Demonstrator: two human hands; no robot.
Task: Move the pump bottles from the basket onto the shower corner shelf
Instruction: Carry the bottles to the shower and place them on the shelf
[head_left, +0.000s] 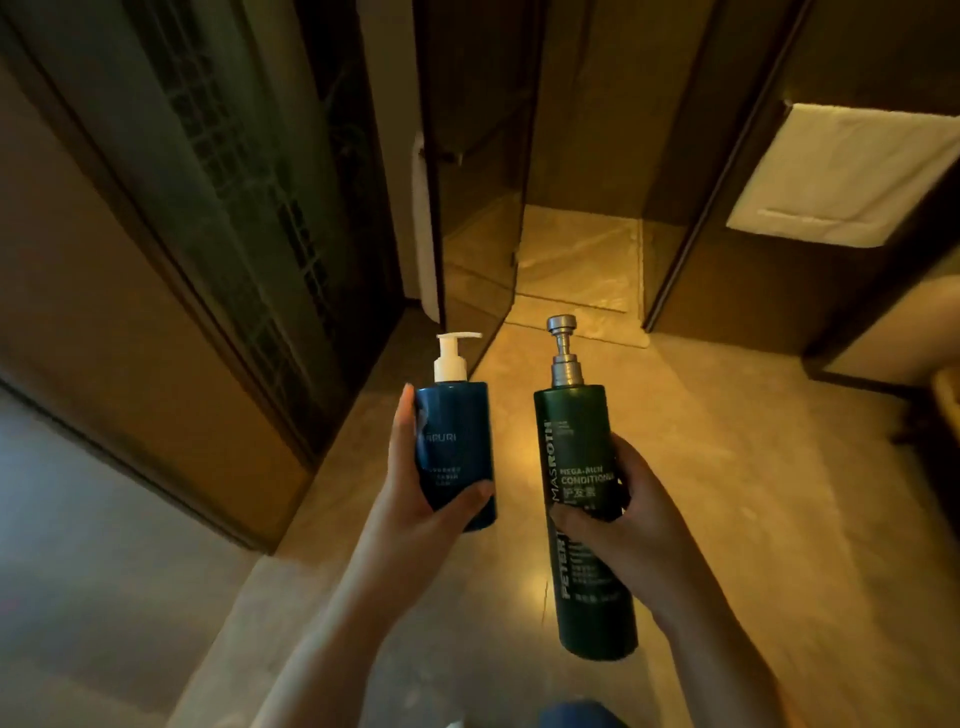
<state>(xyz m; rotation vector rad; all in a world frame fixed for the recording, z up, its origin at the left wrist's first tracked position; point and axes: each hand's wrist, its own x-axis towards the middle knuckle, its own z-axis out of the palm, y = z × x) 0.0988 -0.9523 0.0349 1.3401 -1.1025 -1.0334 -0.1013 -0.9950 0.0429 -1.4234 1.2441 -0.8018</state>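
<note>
My left hand (415, 488) grips a short blue pump bottle (457, 441) with a white pump, held upright in front of me. My right hand (631, 525) is wrapped around the middle of a taller dark green pump bottle (576, 452) with a silver pump, also upright. The two bottles are side by side and do not touch. Neither the basket nor the corner shelf is in view.
Ahead is a shower enclosure with an open glass door (478, 218) and a pale tiled floor (576, 260). A dark door frame (208, 291) runs along the left. A white towel (841, 182) hangs at the upper right. Beige floor lies between me and the shower.
</note>
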